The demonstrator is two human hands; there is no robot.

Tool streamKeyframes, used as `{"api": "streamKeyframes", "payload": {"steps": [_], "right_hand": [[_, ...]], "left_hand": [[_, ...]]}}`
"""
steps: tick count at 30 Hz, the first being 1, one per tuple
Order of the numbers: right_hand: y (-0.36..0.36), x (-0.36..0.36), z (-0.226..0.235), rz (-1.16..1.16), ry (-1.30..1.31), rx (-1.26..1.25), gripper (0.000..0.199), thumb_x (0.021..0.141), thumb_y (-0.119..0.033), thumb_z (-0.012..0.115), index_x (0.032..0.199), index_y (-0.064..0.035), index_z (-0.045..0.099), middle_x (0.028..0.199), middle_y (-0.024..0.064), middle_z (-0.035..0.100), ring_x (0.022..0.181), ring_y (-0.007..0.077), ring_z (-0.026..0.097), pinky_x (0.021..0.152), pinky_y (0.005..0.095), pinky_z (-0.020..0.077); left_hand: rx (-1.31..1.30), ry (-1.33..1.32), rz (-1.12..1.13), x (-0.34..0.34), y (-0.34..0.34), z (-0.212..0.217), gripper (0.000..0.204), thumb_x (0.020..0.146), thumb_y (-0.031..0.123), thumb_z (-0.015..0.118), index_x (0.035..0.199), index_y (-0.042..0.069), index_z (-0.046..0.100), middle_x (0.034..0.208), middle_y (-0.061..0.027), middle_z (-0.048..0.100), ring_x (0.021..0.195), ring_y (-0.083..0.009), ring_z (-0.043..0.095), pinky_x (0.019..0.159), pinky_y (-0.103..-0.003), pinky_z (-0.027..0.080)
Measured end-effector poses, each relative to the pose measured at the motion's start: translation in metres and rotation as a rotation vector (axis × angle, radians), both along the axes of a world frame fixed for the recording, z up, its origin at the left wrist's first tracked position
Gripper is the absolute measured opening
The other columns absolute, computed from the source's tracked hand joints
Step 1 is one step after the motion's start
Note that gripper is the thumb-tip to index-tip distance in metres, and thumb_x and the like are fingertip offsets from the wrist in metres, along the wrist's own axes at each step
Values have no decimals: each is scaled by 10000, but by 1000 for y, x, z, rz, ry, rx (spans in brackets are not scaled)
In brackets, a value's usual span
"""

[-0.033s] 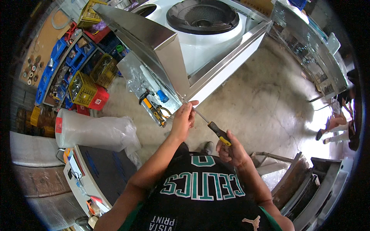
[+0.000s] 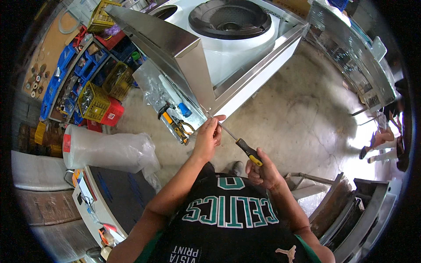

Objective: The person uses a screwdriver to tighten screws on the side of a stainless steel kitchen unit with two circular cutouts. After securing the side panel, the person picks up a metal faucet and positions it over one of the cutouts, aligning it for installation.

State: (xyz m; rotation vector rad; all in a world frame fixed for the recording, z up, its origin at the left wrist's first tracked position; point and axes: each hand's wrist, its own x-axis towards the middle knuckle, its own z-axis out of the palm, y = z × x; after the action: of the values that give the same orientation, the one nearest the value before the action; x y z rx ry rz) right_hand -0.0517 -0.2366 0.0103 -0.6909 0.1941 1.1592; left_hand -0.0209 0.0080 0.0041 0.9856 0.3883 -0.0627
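Observation:
A screwdriver (image 2: 248, 151) with a black and yellow handle lies slantwise between my hands. My right hand (image 2: 264, 171) is closed around the end of its handle. Farther forward, my left hand (image 2: 208, 136) pinches the shaft near the tip, at the near lower corner of a stainless-steel and white cabinet (image 2: 245, 90). My fingers hide the tip and whatever it touches. The cabinet has a large black ring-shaped bowl (image 2: 230, 18) set in its white top. An upright steel panel (image 2: 162, 35) rises along its left side.
Left of the cabinet, a tray (image 2: 147, 81) carries a hammer (image 2: 167, 117), pliers (image 2: 184, 127) and a blue-capped tube (image 2: 185, 109). Yellow baskets (image 2: 93, 101) and a plastic-wrap roll (image 2: 105, 147) stand at left. Metal panels (image 2: 357, 57) and another person (image 2: 382, 139) are at right.

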Motion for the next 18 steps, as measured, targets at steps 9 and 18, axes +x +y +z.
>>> {"api": "streamKeyframes", "payload": {"steps": [9, 18], "right_hand": [[22, -9, 3, -536, -1142, -927, 227, 988, -224, 661, 980, -3, 612, 709, 45, 553, 604, 96, 530, 537, 254, 445], [19, -6, 14, -390, -608, -557, 410, 1026, -380, 580, 1032, 25, 642, 697, 48, 554, 629, 153, 576, 571, 284, 455]], "left_hand": [[181, 68, 71, 24, 3, -7, 281, 1032, 345, 601, 1045, 70, 658, 660, 84, 432, 506, -8, 332, 454, -208, 240], [59, 79, 25, 20, 2, 6, 260, 1028, 316, 617, 968, 62, 624, 635, 74, 424, 490, -20, 336, 460, -211, 274]]}}
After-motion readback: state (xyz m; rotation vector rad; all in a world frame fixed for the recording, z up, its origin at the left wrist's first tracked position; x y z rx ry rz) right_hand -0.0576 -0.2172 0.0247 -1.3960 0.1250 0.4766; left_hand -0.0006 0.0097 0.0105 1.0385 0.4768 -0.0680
